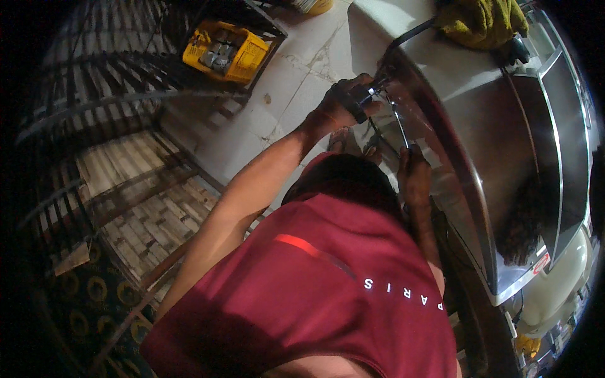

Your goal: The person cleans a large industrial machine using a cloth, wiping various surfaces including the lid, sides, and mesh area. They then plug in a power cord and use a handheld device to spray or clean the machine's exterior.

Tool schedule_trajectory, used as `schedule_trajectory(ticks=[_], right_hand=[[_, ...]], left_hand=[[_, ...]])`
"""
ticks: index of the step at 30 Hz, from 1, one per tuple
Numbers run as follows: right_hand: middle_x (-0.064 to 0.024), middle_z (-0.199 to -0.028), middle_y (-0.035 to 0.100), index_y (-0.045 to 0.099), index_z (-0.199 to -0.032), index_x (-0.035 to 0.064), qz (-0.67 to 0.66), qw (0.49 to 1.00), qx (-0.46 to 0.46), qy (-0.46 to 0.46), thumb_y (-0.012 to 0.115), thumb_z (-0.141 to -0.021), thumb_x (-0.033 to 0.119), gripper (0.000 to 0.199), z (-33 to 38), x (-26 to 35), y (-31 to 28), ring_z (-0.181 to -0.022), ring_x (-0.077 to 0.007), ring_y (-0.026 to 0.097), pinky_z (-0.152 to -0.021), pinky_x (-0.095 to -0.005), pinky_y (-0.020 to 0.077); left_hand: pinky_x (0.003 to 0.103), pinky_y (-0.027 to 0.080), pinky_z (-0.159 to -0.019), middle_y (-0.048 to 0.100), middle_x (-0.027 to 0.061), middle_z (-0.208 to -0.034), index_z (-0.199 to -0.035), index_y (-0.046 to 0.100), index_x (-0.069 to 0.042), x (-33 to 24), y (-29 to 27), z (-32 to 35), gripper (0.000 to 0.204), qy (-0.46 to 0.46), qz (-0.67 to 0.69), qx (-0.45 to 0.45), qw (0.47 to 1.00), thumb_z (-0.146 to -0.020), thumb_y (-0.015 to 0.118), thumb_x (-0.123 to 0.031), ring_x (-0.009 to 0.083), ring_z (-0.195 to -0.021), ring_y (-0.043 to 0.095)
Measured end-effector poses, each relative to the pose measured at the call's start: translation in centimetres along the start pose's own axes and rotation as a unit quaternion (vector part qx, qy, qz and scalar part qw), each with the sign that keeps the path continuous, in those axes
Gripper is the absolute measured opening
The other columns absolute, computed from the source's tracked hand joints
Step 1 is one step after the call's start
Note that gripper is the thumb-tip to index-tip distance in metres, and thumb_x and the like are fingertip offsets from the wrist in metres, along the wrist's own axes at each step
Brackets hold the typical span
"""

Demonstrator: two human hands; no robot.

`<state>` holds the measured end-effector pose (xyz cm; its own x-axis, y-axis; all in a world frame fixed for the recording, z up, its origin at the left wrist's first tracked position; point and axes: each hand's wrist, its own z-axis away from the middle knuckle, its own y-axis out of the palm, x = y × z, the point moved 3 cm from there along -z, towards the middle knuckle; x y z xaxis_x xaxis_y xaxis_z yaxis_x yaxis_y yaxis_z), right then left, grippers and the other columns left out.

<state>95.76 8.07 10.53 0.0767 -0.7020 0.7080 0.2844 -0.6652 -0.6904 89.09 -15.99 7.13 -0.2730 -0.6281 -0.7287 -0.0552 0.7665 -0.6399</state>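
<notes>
My right hand (414,176) is closed round the handle of a screwdriver (401,125). Its long, shiny shank points up and left, and the tip ends close to a dark metal fitting (382,83). At that fitting my left hand (340,104) is closed, fingers curled about a dark part with a bright metal glint. A black band or block lies across this hand, partly hiding what it grips. From the fitting a bent dark bar (409,34) runs up to the right, beside a glossy dark-red and white body panel (463,82).
A yellow-green cloth (482,22) rests on top of the panel. Along the right are dark panes with pale frames (554,120). A yellow crate (225,51) holding grey parts stands at the upper left, near metal racks (88,82). Pale floor tiles (277,94) lie between.
</notes>
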Motion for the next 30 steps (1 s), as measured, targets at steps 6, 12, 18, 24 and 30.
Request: schedule_trajectory(ticks=[6,12,18,24,30], right_hand=[[-0.0294,-0.081,0.064,0.062,-0.103,-0.0008,0.018,1.0,0.004,-0.013,0.05,-0.103,0.021,0.024,-0.2,0.0,-0.1,-0.076,-0.0493,0.064,-0.061,-0.0544,0.0474],[-0.0277,-0.079,0.064,0.059,-0.095,-0.0002,0.018,0.999,-0.017,-0.047,0.052,-0.101,0.018,0.02,-0.1,0.7,-0.3,-0.075,-0.0499,0.063,-0.063,-0.0552,0.0476],[-0.0287,-0.078,0.064,0.06,-0.098,-0.0005,0.002,1.0,0.003,-0.013,0.051,-0.102,0.018,0.021,0.0,0.7,-0.7,-0.074,-0.0489,0.064,-0.062,-0.0536,0.0474],[-0.0286,-0.078,0.064,0.06,-0.097,0.0002,-0.003,1.0,0.0,-0.003,0.051,-0.103,0.019,0.022,0.1,0.4,-0.3,-0.074,-0.0488,0.064,-0.06,-0.0536,0.0454],[-0.0297,-0.082,0.065,0.061,-0.1,-0.001,0.015,1.0,0.014,0.012,0.051,-0.101,0.015,0.018,0.3,0.1,-0.4,-0.077,-0.0495,0.065,-0.064,-0.0558,0.0495]], left_hand=[[0.031,0.056,-0.075,0.072,0.0073,-0.096,-0.12,0.064,-0.005,1.4,-0.4,-0.5,0.038,-0.274,0.313,0.173,0.893,-0.089,0.075,-0.023,0.0132,-0.083,0.069],[0.03,0.056,-0.082,0.071,0.0048,-0.103,-0.125,0.062,-0.005,2.3,-0.2,-0.1,0.035,-0.285,0.473,0.194,0.811,-0.093,0.069,-0.017,0.013,-0.093,0.068],[0.028,0.055,-0.081,0.072,0.0031,-0.103,-0.123,0.064,-0.007,1.8,-1.3,-0.9,0.03,-0.282,0.466,0.234,0.805,-0.096,0.064,-0.017,0.0115,-0.094,0.068],[0.026,0.052,-0.073,0.071,0.0027,-0.092,-0.109,0.07,-0.004,3.4,-0.6,-1.5,0.022,-0.277,0.485,0.192,0.807,-0.094,0.064,-0.02,0.0097,-0.084,0.067],[0.029,0.054,-0.067,0.07,0.0051,-0.083,-0.103,0.069,-0.002,0.3,-0.8,-2.0,0.038,-0.284,0.246,0.157,0.913,-0.085,0.08,-0.033,0.0122,-0.076,0.067]])
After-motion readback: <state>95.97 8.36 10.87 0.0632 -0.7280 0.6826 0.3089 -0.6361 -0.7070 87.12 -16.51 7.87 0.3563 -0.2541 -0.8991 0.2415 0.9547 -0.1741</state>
